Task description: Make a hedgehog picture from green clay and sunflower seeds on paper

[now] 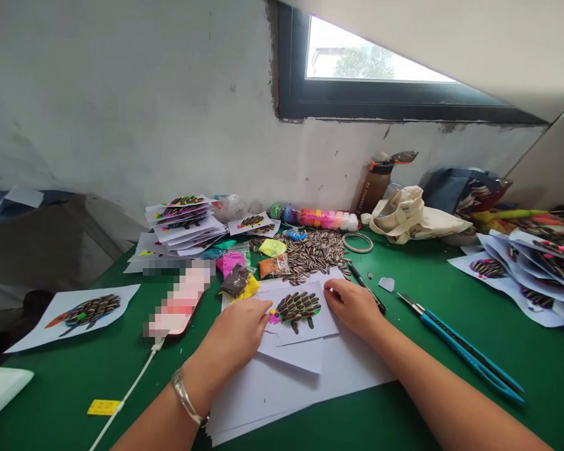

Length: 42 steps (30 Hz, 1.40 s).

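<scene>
1. on the green bench (66, 388), a white card (322, 329) lies on a stack of white paper (286, 401), directly in front of the person.
2. its seed hedgehog (298, 308) has its long axis running roughly left to right, with the pink nose pointing left and the dark legs toward the person.
3. the left hand (230, 338) lies palm down at the card's left edge, its fingertips (267, 305) just beside the nose. the right hand (352, 307) lies palm down at the right edge, and both forearms angle inward.
4. both grips are open and flat, resting on the card without closing on anything.
</scene>
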Motion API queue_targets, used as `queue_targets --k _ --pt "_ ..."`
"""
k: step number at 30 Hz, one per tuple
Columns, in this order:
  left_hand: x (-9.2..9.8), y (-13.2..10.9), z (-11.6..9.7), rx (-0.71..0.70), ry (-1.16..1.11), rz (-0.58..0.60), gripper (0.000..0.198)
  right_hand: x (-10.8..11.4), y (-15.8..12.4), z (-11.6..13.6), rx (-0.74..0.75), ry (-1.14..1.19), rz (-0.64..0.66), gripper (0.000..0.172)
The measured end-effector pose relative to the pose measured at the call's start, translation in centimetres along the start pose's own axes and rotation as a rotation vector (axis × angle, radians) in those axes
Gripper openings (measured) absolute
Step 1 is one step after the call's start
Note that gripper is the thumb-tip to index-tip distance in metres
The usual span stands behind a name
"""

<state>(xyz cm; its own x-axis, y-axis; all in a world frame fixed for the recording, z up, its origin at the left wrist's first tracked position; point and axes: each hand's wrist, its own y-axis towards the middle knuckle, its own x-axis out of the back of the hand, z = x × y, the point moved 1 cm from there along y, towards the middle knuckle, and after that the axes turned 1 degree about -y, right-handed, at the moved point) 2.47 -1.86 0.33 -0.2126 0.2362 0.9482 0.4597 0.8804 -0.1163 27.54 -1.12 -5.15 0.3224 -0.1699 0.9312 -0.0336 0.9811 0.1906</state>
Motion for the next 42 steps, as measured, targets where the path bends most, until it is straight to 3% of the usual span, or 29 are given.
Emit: queue_targets --k 7,23,42 --pt "-1.2 1.5 0.7 -0.124 -0.010 -0.049 0.030 -0.1 0.1 -0.2 0.010 0.039 -0.016 0.021" --pt "-1.0 2.2 0.8 -0.087 -0.142 -0.110 0.022 -0.2 0.1 -0.2 0.025 0.055 -0.028 0.021" --pt "-1.4 2.5 1.2 -0.152 -0.274 -0.087 0.025 0.3 0.1 0.0 0.017 0.068 -0.001 0.020"
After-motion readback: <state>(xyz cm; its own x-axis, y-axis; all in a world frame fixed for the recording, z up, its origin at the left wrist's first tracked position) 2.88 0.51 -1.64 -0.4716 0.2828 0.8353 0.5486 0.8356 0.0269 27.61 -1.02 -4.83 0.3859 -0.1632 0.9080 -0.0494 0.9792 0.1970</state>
